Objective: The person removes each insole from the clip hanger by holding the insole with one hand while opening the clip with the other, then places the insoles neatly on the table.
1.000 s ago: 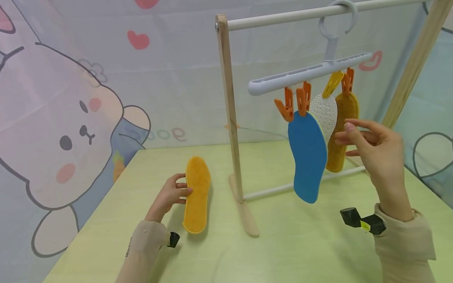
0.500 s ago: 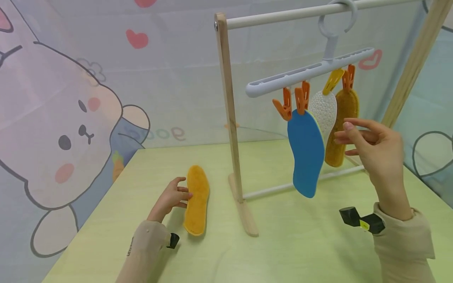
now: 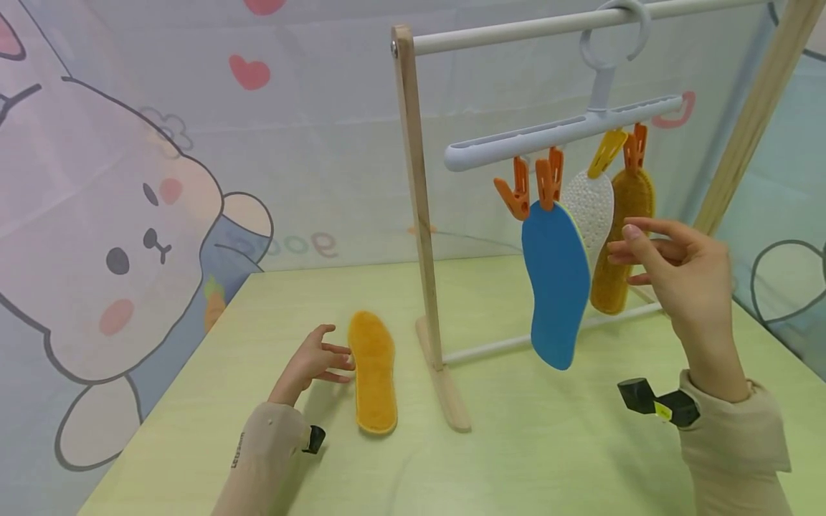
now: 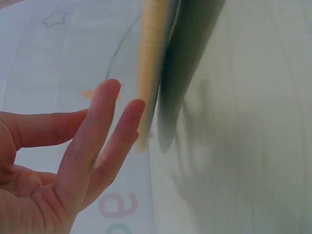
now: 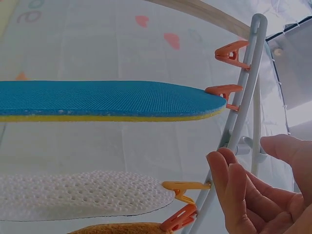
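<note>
A fuzzy yellow-orange insole (image 3: 374,373) is at the left of the table, its plush side facing up. Beside it is my left hand (image 3: 318,358), fingers spread and relaxed, fingertips right at the insole's left edge. The left wrist view shows that insole (image 4: 151,63) edge-on and blurred, with its dark shadow alongside. My right hand (image 3: 687,283) is raised near the hanging insoles, fingers loosely bent and holding nothing. A blue insole (image 3: 556,287), a white dimpled insole (image 3: 590,208) and a brown fuzzy insole (image 3: 619,251) hang from the grey hanger (image 3: 555,132).
Orange clips (image 3: 548,183) and a yellow clip (image 3: 608,153) hang under the hanger; one orange clip (image 3: 514,192) at its near end bears nothing. The hanger hooks over a white rail (image 3: 516,32) on a wooden stand (image 3: 419,186). A printed cloth (image 3: 323,143) backs the table.
The yellow-orange insole has left my left hand's grasp, moving down and slightly right, and the fingers have loosened. The hanger and its insoles sway a little. My right hand hardly moves.
</note>
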### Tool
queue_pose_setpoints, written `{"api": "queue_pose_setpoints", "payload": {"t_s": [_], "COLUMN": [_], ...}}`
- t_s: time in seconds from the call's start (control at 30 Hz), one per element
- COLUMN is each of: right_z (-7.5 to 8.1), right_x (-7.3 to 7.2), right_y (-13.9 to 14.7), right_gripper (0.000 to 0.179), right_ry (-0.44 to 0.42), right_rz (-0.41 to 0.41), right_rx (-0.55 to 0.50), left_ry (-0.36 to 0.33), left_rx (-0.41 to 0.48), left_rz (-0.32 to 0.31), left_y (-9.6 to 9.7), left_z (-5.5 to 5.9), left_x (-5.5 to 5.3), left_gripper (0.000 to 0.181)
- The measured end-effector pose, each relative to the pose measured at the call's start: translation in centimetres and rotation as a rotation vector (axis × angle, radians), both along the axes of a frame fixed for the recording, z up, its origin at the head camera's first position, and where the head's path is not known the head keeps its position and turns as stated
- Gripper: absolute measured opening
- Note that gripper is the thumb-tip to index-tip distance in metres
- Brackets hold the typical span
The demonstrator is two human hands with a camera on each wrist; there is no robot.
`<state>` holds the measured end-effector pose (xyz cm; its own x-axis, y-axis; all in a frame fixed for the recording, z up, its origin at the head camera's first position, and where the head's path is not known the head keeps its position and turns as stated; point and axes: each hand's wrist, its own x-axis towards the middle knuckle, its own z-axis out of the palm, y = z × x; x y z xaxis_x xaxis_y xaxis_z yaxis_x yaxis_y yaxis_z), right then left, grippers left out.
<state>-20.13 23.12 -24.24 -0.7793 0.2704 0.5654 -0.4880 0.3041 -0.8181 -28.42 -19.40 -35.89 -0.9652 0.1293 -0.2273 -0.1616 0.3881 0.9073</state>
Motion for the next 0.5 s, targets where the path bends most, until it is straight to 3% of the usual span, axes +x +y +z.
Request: {"api": "queue_pose_setpoints", "payload": {"t_s": [0.27,0.5], "right_z": [-0.1,-0.1], "right_x": [-0.1,-0.1], "right_y": [0.0,0.0], "right_gripper": [0.026,0.027], "right_ry": [-0.015,-0.046], "right_rz": [-0.001,-0.039], "right_rx": [-0.001,0.034], "left_ry": [0.012,0.081], "left_rx": [-0.017,-0.02], "left_rz": [0.029,0.022], "left_y": [-0.2,0.2], "left_z": [0.2,2.1], "left_x": [0.1,0.8], "left_gripper": [0.068,0.06]}}
